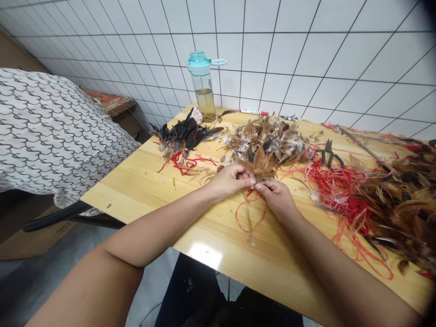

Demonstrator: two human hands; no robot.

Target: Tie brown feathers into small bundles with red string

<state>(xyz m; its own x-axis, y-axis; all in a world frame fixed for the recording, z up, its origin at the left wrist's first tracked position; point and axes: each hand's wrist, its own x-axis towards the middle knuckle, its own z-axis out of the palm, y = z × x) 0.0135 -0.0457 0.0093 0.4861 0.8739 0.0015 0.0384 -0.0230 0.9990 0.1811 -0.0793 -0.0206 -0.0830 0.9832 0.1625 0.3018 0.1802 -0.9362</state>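
Note:
Both my hands meet over the middle of the wooden table, fingertips almost touching. My left hand is closed in a pinch at the base of a small bunch of brown feathers. From the other side my right hand pinches the same spot, thumb against forefinger. A red string hangs from between the fingers and curls in a loop on the tabletop. Exactly which strands each hand grips is hidden by the fingers. Just behind lies a heap of brown and white feathers.
Black feathers lie at the back left near a water bottle. To the right are black pliers, tangled red string and a large brown feather pile. A marker rests by the tiled wall. Patterned cloth is at left.

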